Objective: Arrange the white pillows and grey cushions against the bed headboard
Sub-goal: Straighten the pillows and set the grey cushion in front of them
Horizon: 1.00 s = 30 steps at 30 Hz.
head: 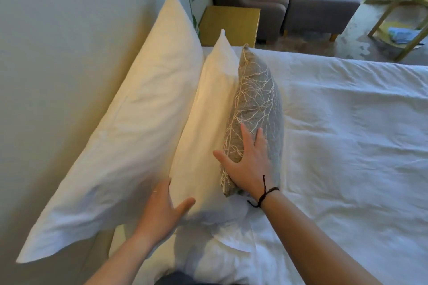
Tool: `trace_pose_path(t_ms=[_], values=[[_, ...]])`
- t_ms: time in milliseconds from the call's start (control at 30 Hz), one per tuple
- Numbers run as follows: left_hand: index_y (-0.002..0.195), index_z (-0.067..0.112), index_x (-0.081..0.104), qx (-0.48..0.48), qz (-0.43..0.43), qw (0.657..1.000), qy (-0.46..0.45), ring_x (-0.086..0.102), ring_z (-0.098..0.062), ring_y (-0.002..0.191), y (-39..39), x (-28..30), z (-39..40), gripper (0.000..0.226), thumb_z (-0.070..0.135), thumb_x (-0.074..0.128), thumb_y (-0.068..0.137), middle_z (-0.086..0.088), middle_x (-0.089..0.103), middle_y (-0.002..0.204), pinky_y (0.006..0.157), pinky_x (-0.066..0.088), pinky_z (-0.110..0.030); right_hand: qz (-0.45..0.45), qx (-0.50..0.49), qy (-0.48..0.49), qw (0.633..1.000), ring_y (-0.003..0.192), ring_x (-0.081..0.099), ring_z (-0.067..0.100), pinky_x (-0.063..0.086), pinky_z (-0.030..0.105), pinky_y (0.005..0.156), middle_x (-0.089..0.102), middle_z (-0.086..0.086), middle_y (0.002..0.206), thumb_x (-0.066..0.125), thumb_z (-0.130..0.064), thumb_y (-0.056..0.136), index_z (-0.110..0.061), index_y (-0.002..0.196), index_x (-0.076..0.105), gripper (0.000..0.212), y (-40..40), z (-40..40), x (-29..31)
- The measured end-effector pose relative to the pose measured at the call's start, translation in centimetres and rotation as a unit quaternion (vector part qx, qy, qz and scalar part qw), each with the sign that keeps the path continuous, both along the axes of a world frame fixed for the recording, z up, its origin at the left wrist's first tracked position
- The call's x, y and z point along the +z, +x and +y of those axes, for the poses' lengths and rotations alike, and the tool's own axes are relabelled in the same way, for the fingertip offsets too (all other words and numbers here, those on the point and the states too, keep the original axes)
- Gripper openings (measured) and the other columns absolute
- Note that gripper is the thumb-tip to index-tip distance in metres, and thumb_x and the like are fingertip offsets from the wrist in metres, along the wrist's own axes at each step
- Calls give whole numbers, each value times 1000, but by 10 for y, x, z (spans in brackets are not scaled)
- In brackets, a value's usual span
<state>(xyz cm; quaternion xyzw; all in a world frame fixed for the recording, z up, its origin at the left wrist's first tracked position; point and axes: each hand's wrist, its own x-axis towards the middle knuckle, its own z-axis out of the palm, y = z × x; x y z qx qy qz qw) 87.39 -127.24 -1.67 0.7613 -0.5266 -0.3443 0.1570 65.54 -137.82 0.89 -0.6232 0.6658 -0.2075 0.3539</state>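
With the right hand (249,164) spread flat on the grey cushion (257,109) and the left hand (162,206) open beside the white pillow (203,136), easing off could topple both.

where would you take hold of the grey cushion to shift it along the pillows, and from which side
Take the grey cushion by its near end, coming from the open bed side on the right, where the right hand lies flat on it. It stands on edge, its back leaning on a white pillow, so only the front face and top seam are free. The grip: thumb over the seam, fingers on the front.
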Motion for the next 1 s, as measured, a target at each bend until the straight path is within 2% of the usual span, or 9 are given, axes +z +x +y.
trace_pose_path(t_ms=[100,200,300,400,467,533,667,800,1000], values=[[121,43,53,12,7,1000,7,60,-3,102,5,2,30,59,62,75,69,24,64,112,81,52,-33,51,18,0,999,149,-9,32,18,68,111,-16,3,163,59,-77,71,-50,149,0,101,8,4,2],[115,34,61,20,-32,999,33,64,-9,97,8,-2,52,43,55,71,79,16,69,104,76,53,-33,67,22,17,997,148,-9,36,17,71,110,-16,5,162,65,-67,73,-48,150,2,101,12,-1,0],[95,25,69,11,-50,998,44,66,-11,81,12,-1,64,23,47,63,89,7,71,85,70,55,-36,71,24,30,997,148,-8,37,21,71,108,-16,5,162,66,-63,74,-48,149,3,100,14,-4,0],[70,21,57,-11,-94,995,40,54,-11,60,23,7,71,36,49,56,94,4,59,64,54,38,-32,72,23,37,996,148,-7,37,23,71,108,-15,4,162,67,-59,76,-47,150,5,98,14,-4,3],[62,19,45,-16,-98,995,12,42,-11,51,33,13,76,47,52,55,93,3,47,56,51,28,-32,63,23,37,997,148,-6,38,22,70,109,-14,6,162,68,-56,77,-46,151,7,97,13,-4,5],[58,21,39,-35,-104,994,-7,37,-10,48,43,17,80,51,54,55,93,3,42,52,49,24,-31,63,23,37,997,148,-6,38,21,68,111,-13,6,162,69,-54,77,-44,151,8,96,13,-4,5],[57,21,40,-64,-134,989,16,41,-10,48,56,15,89,49,51,55,94,2,46,52,47,22,-30,68,29,32,997,148,-2,39,24,64,110,-11,7,163,67,-52,79,-43,152,11,92,15,-4,2],[55,23,39,-60,-106,992,13,39,-9,48,60,8,94,49,48,57,93,4,43,52,49,23,-31,70,35,35,996,148,-1,40,24,60,112,-9,7,163,69,-51,78,-43,152,12,93,20,-7,-3],[58,20,43,-82,-112,990,9,45,-9,51,73,18,96,49,54,59,89,3,50,55,49,28,-29,69,44,55,995,149,1,37,21,58,116,-9,7,163,67,-71,70,-48,151,12,100,14,-6,6]])
